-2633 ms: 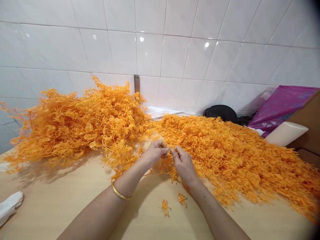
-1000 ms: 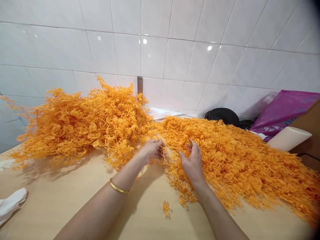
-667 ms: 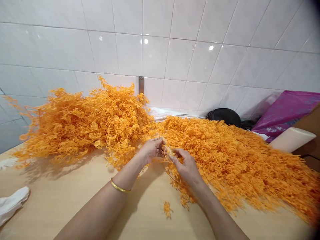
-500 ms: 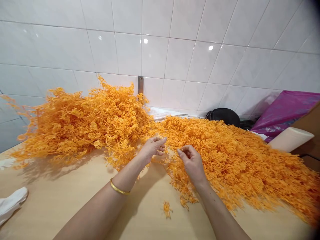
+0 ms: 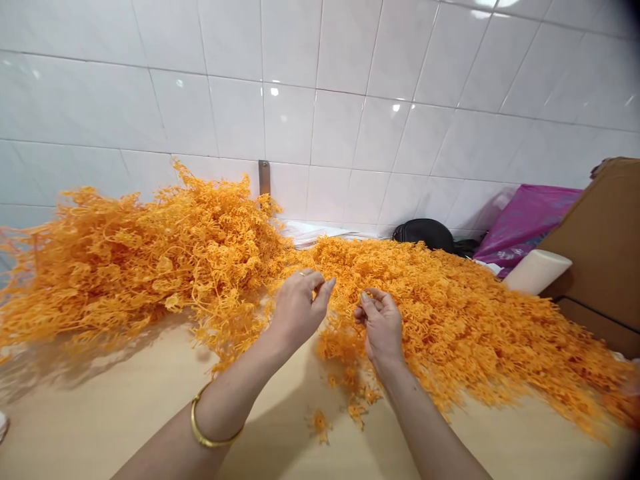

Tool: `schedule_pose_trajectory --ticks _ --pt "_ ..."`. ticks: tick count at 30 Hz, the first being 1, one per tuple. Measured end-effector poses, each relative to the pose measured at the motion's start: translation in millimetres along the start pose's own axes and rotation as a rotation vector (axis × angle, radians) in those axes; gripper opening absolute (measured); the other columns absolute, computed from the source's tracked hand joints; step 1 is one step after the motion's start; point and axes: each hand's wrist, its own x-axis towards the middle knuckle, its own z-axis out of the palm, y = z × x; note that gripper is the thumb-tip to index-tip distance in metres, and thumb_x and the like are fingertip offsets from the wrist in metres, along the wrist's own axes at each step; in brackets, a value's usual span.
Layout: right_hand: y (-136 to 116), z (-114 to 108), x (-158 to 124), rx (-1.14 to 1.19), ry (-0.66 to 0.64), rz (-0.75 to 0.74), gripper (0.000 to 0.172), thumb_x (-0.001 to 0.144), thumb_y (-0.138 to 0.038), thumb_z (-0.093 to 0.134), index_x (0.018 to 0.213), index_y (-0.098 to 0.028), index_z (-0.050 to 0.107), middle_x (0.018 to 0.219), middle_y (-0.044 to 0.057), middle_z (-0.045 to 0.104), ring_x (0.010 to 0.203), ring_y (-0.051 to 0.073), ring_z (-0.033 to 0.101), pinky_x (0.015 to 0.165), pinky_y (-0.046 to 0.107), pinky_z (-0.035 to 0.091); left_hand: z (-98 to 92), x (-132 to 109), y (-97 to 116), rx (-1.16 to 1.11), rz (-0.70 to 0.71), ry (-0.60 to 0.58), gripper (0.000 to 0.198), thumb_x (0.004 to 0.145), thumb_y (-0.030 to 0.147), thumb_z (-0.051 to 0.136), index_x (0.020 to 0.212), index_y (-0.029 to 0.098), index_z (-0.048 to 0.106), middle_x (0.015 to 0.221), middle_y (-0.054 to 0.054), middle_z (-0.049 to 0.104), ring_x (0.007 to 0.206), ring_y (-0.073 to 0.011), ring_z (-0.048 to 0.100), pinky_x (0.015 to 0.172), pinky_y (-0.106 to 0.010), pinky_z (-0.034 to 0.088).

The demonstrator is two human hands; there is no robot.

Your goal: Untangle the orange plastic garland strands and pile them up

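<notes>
My left hand (image 5: 303, 303), with a ring on it and a gold bangle (image 5: 203, 427) on the forearm, is held palm down above the table, thumb and fingers drawn together. Whatever it grips is too small to make out. Just to the right, my right hand (image 5: 383, 323) pinches thumb against fingertips, and what lies between them is unclear. Behind both hands spreads a pile of small, spidery orange plastic pieces (image 5: 465, 320). A taller heap of tangled orange artificial sprigs (image 5: 150, 253) stands at the left. One loose orange piece (image 5: 319, 423) lies on the table in front.
White tiles (image 5: 290, 127) cover the wall behind, with a metal strip (image 5: 264, 177) at the table's back edge. Near the wall are a black case (image 5: 424, 232) and a purple bag (image 5: 525, 223). A pale roll (image 5: 537, 272) leans by a cardboard box (image 5: 597, 247) at right.
The view has swung a little to the right. My left hand has come closer and turned more palm down, its fingers curling in. My right hand keeps its pinch.
</notes>
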Motion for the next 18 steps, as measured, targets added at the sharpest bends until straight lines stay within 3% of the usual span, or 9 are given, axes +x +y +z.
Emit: schedule_pose_trajectory --ticks 2,4,8,13,18 --pt "0.4 0.1 -0.7 -0.001 -0.047 -0.007 0.024 0.068 -0.033 0.059 0.086 -0.018 0.051 0.057 -0.005 0.049 0.050 0.008 0.047 0.047 0.021 0.038 6.7 -0.6 -7.6 -0.109 -0.194 -0.182 0.037 0.072 0.042 0.046 0.045 0.017 0.039 0.046 0.003 0.029 0.049 -0.0099 0.028 0.050 -0.024 0.022" --pt "1.2 0.6 -2.0 0.006 -0.114 -0.012 0.021 0.069 -0.033 0.058 0.082 -0.017 0.053 0.058 -0.004 0.049 0.053 0.009 0.047 0.051 0.022 0.039 15.0 -2.5 -15.2 -0.268 -0.396 -0.310 0.035 0.069 0.046 0.048 0.050 0.016 0.045 0.047 0.004 0.033 0.048 -0.0086 0.029 0.049 -0.024 0.022" --pt "4.3 1.8 -4.8 -0.010 -0.264 -0.036 0.016 0.071 -0.032 0.056 0.074 -0.018 0.052 0.061 -0.003 0.049 0.056 0.009 0.046 0.054 0.023 0.038 30.0 -8.9 -26.3 -0.588 -0.674 -0.351 0.026 0.059 0.039 0.059 0.062 0.014 0.053 0.059 0.001 0.048 0.056 -0.0090 0.041 0.052 -0.022 0.030" --pt "6.2 1.1 -3.6 -0.275 -0.258 -0.224 0.014 0.073 -0.031 0.053 0.070 -0.017 0.051 0.063 -0.002 0.047 0.058 0.009 0.042 0.054 0.022 0.034 41.7 -13.6 -37.1 -0.687 -0.758 -0.256 0.022 0.053 0.023 0.062 0.050 0.015 0.042 0.049 0.003 0.044 0.048 -0.0073 0.040 0.048 -0.022 0.031" --pt "3.7 -1.4 -4.2 -0.422 -0.218 -0.295 0.016 0.076 -0.032 0.048 0.068 -0.018 0.048 0.061 -0.003 0.045 0.056 0.010 0.041 0.053 0.022 0.033 46.5 -15.6 -38.3 -0.701 -0.736 -0.294 0.021 0.056 0.022 0.059 0.050 0.016 0.040 0.049 0.000 0.049 0.047 -0.0085 0.043 0.046 -0.022 0.031"
